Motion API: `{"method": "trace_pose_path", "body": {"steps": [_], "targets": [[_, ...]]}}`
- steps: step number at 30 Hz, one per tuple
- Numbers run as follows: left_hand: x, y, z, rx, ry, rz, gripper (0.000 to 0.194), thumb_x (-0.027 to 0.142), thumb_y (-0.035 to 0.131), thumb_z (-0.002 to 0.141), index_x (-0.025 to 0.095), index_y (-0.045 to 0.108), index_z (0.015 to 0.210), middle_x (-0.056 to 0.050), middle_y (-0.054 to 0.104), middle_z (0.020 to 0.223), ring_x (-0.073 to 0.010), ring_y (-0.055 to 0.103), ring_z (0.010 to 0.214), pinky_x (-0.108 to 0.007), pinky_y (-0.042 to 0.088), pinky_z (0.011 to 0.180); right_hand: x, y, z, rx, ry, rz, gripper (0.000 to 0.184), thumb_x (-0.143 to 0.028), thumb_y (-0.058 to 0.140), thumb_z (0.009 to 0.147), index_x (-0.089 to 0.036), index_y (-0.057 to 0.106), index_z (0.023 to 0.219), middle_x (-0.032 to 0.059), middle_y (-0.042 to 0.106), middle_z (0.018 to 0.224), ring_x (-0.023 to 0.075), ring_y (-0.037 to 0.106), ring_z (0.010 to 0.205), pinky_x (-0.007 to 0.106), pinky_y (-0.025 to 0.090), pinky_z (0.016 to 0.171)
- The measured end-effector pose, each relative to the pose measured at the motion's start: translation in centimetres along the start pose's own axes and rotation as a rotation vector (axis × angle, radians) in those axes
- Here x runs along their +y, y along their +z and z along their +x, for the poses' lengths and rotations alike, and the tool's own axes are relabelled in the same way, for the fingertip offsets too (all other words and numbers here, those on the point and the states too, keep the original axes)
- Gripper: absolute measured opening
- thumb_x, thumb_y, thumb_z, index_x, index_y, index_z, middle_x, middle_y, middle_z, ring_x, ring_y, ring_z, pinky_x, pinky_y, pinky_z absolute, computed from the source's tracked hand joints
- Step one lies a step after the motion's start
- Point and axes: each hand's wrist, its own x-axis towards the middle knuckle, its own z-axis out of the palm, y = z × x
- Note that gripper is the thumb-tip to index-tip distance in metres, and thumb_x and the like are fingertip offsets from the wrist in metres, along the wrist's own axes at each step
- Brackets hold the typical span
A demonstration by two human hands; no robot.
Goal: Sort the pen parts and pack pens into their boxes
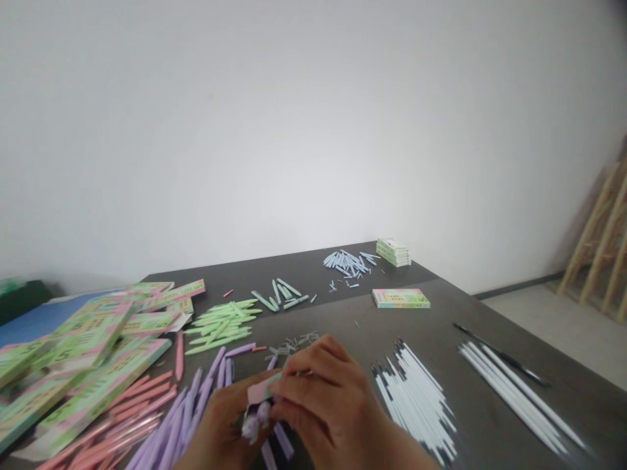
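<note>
Low in the head view, my left hand (223,418) is wrapped round a small cardboard box (259,390) with a pink and green end flap. Pale lavender pen ends (258,418) show in the box's open end, which faces me. My right hand (337,398) is closed on the flap side, with thumb and fingers pinched together at the box's edge. My fingers hide most of the box. Purple pen barrels (189,408) lie beside and under my left hand. White pen refills (414,398) with dark tips are spread to the right of my right hand.
Flattened printed boxes (98,352) heap on the left, beside pink barrels (132,418). Green barrels (223,323), grey-green ones (281,294) and blue ones (345,261) lie farther back. A closed box (401,298), stacked boxes (393,252) and a dark thin tool (504,356) are rightward.
</note>
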Motion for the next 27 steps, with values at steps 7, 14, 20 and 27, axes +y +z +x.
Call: {"method": "trace_pose_path", "body": {"steps": [7,14,20,27], "targets": [[-2.0,-0.3,-0.6,-0.194,0.097,-0.012,0.042,0.018,0.06,0.068,0.024,0.061,0.11,-0.007,0.069,0.102,-0.0245,0.064,0.09,-0.028,0.051,0.075,-0.4,-0.3,0.0,0.053,-0.092,0.029,0.019,-0.018,0.058,0.077,-0.017,0.062,0.096,0.0038,0.064,0.079,0.0136,0.053,0.07,0.027,0.043,0.065],[-1.7,-0.3,-0.6,-0.218,0.042,-0.036,0.049,0.012,0.059,0.068,0.027,0.059,0.115,-0.005,0.068,0.104,-0.0242,0.064,0.091,-0.028,0.051,0.075,-0.3,0.6,0.0,0.088,-0.084,0.036,0.007,-0.023,0.058,0.082,-0.017,0.062,0.082,0.0016,0.063,0.069,0.0112,0.053,0.064,0.024,0.043,0.061],[-0.9,-0.2,-0.4,-0.192,0.027,-0.077,0.05,0.005,0.056,0.065,0.026,0.063,0.109,-0.003,0.07,0.1,-0.0236,0.065,0.088,-0.026,0.051,0.073,-0.4,0.2,-0.1,0.142,-0.078,0.049,0.007,-0.019,0.057,0.082,-0.017,0.061,0.087,0.0026,0.064,0.071,0.0109,0.054,0.064,0.023,0.044,0.061],[-0.9,-0.3,-0.3,-0.238,0.046,0.0,0.049,0.004,0.052,0.066,0.026,0.061,0.109,-0.002,0.069,0.101,-0.021,0.064,0.09,-0.025,0.049,0.076,-0.4,0.3,-0.2,0.136,-0.042,0.007,0.013,-0.012,0.055,0.08,-0.016,0.062,0.089,0.003,0.062,0.071,0.0123,0.052,0.065,0.024,0.044,0.058]]}}
